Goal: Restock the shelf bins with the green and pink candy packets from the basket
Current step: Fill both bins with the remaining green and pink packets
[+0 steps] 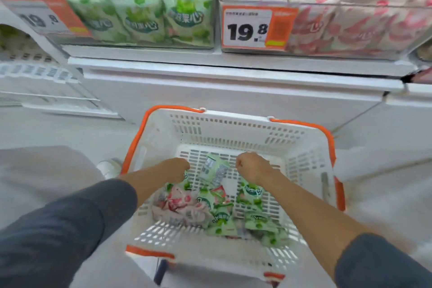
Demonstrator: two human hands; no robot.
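Far left, on the white shelf (210,63): the left price tag (44,16), orange and white, blurred, clipped to the front of the green bin (140,7), a clear box packed near full with green candy packets. Lower down, the dark left sleeve (58,229) pushed up the forearm, reaching into the basket (233,128). At its end the left hand (177,168), knuckles up, fingers curled downward and out of sight among the packets; impossible to tell whether gripping anything. Just beneath and beside it, the pink packets (177,203), heaped on the basket floor toward the near left. Between the two hands, an upturned packet (214,169), pale green, printed back showing, tilted. Below that, the green packets (222,215), piled loosely toward the near right, touching the pink heap. White slotted basket with orange handles, standing in front of the shelf base. Next, the right hand (250,166), fist-like, fingertips hidden underneath; grip likewise not clear. Above, the right price tag (254,28) reading 19.8, fixed to the pink bin (350,18), stacked high with pink packets. Bottom right, the right sleeve (385,264), dark, rolled back.
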